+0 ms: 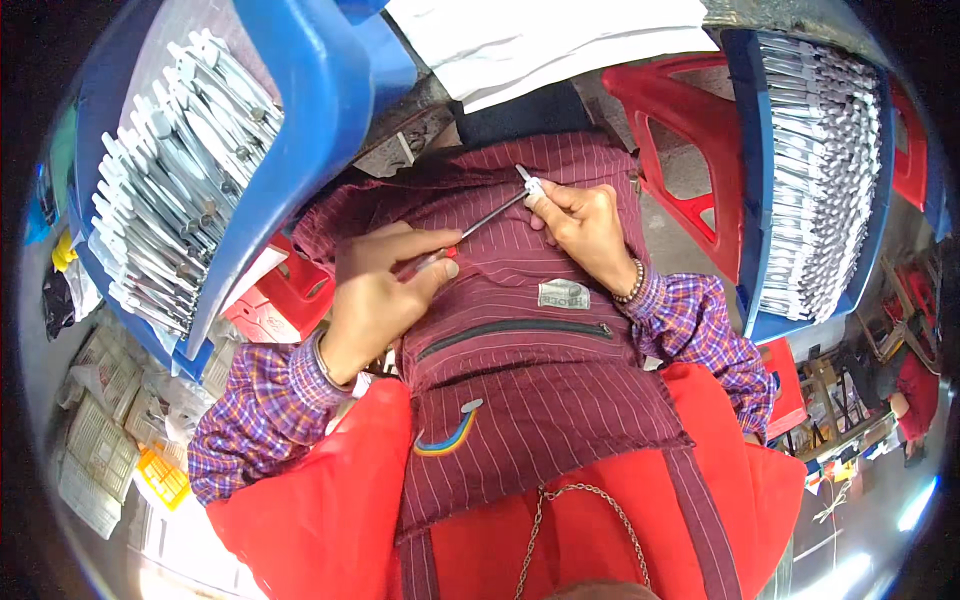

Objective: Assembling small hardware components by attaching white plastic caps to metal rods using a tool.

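My left hand [380,285] is closed around the reddish handle of what looks like a screwdriver [492,214]. Its thin dark shaft slants up and to the right, over my lap. At the shaft's far end, my right hand [585,225] pinches a small white plastic fitting [534,187] with a short grey tip sticking out beyond it. The shaft meets the fitting or passes right beside it; which one I cannot tell. Both hands are raised above a maroon pinstriped apron [530,400].
To the left a blue bin [330,90] holds many metal rods [190,170] with white ends. At the right, another blue bin [752,180] is packed with rows of similar parts [815,180]. Red plastic stools [690,150] stand beside me. White sheeting [560,40] lies ahead.
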`<control>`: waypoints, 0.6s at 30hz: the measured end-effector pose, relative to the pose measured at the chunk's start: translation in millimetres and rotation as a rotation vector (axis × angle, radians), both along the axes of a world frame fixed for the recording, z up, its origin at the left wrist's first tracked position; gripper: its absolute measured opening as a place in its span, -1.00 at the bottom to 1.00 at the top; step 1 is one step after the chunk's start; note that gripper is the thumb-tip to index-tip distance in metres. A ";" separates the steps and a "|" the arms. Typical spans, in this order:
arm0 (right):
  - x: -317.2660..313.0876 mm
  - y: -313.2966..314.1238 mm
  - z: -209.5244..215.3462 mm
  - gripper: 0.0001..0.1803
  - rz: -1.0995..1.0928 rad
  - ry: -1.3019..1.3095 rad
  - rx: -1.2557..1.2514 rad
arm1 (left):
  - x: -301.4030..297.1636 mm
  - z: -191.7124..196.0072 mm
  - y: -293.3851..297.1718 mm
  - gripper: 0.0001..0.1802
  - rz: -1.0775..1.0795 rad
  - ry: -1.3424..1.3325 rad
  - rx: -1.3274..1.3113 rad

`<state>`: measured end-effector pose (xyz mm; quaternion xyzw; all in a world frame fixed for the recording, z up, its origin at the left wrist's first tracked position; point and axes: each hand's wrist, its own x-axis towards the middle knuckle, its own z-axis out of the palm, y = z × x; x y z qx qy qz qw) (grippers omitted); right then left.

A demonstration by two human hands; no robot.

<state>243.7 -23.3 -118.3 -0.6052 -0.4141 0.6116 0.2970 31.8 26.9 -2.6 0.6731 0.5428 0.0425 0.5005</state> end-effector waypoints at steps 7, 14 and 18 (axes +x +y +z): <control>0.2 -2.0 0.7 -0.78 0.017 -0.080 0.079 | -13.1 1.5 4.2 -0.59 0.880 -0.314 -1.185; -0.2 -2.8 2.3 -0.76 0.052 -0.067 0.081 | 5.2 16.1 -15.0 -0.64 -0.418 0.322 0.394; -0.5 -2.8 1.5 -0.76 0.005 -0.040 0.096 | 9.9 18.4 -14.7 -0.63 -0.448 0.291 0.278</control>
